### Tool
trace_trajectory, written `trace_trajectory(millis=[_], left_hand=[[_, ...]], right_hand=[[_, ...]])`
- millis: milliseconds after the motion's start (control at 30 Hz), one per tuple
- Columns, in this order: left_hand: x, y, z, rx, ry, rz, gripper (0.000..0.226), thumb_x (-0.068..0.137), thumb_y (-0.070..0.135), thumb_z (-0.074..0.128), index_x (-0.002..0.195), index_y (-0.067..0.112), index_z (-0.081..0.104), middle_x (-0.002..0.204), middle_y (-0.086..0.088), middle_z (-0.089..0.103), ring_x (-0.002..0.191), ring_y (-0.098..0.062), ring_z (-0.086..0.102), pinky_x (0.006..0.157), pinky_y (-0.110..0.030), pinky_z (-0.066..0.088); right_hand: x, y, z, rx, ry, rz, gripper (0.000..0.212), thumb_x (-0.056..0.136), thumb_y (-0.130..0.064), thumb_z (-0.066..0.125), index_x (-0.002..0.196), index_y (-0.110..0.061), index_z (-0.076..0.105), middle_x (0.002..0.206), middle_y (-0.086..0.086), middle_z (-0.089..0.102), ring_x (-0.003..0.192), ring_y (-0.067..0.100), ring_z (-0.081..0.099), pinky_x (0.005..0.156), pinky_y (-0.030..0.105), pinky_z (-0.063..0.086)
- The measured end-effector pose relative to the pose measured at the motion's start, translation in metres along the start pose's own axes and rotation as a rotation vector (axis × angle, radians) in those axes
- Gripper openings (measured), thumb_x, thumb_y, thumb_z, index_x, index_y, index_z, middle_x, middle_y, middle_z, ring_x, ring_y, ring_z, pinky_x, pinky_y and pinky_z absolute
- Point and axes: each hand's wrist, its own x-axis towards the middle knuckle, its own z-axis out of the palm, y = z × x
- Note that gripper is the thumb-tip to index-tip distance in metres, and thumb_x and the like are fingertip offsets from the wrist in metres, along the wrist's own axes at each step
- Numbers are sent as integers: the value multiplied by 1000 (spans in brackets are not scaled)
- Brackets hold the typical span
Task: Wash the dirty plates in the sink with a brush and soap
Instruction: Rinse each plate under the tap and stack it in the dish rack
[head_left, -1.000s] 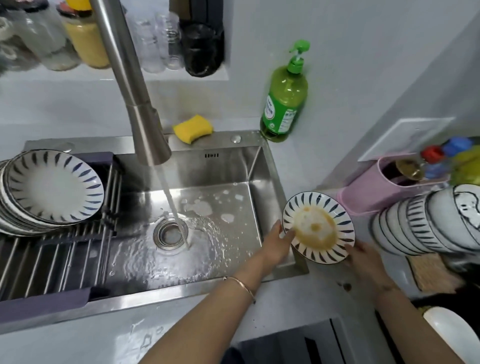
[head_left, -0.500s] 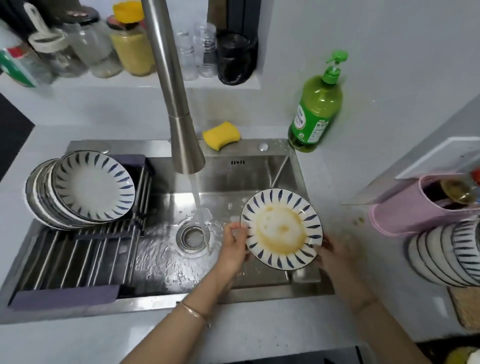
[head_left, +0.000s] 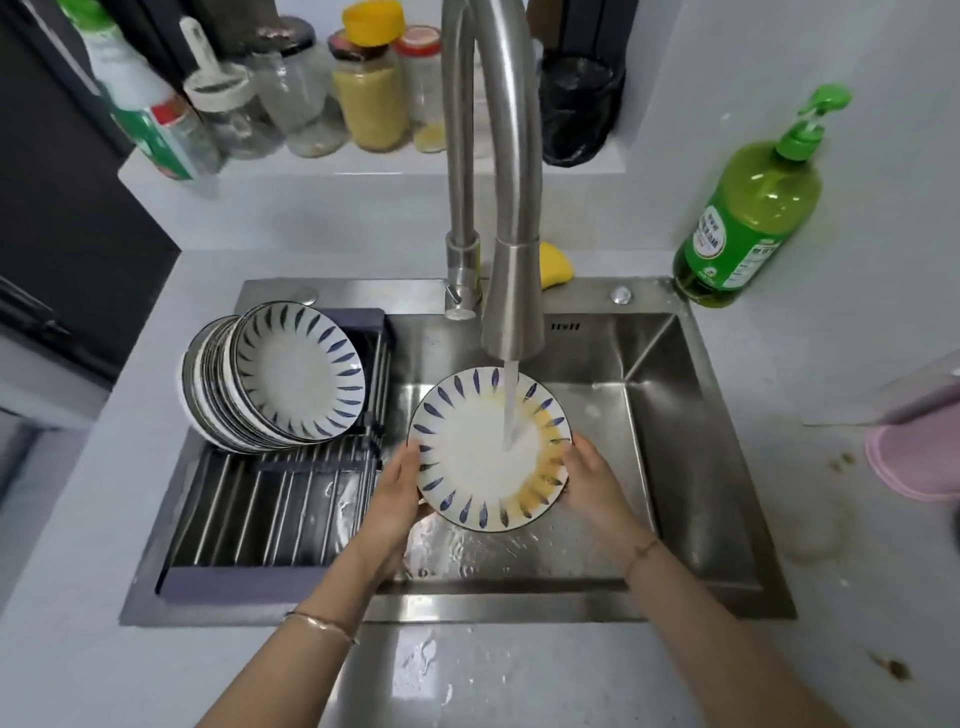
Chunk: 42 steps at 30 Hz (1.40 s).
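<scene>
Left hand (head_left: 397, 491) and right hand (head_left: 589, 480) grasp opposite rims of the dirty plate (head_left: 467, 457), holding it under the faucet (head_left: 511, 291) stream mid-sink (head_left: 727, 597), probably to rinse off the yellow residue.

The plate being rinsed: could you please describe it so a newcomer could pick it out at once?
Find the steel sink and follow the tap down to its stream. The plate is right under it, gripped at its edges by the left hand and right hand. Unlike the matching blue-dashed plates stacked on the rack beside it, it carries a yellow smear.
</scene>
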Motion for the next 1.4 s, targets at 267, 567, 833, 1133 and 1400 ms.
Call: trace_trajectory(millis=[267, 567, 833, 1133, 1400], left_hand=[[13, -10, 13, -145, -27, -157, 36, 105, 41, 31, 127, 22, 51, 111, -2, 67, 97, -19, 66, 63, -27, 58], [23, 8, 17, 127, -96, 10, 27, 106, 31, 36, 124, 28, 56, 101, 6, 68, 83, -6, 64, 69, -26, 55], [32, 14, 17, -21, -108, 90, 28, 104, 39, 34, 127, 38, 51, 127, 15, 61, 113, 1, 59, 91, -23, 51], [32, -3, 45, -176, -58, -227, 47, 102, 42, 40, 144, 20, 37, 139, -7, 54, 119, -28, 59, 96, -43, 52], [40, -1, 35, 22, -19, -216, 55, 93, 34, 63, 142, 19, 42, 129, -8, 63, 111, -27, 64, 99, -52, 49]], right_hand=[[0, -14, 10, -109, 113, -141, 24, 103, -18, 35, 117, -19, 53, 100, 2, 65, 87, 11, 63, 78, 19, 53], [4, 34, 4, 112, 155, 245, 24, 102, -9, 33, 109, -9, 56, 112, 15, 64, 90, 24, 62, 75, 34, 52], [5, 13, 4, 56, 172, -9, 25, 100, -12, 40, 104, -30, 57, 107, -3, 64, 102, 19, 62, 92, 41, 52], [1, -17, -19, -99, 196, -240, 26, 101, -17, 43, 126, -19, 48, 92, -12, 66, 81, 4, 67, 73, 29, 57], [-14, 25, -41, -745, -35, -612, 69, 86, -57, 55, 146, -35, 27, 159, -9, 14, 147, 11, 10, 117, 33, 14]])
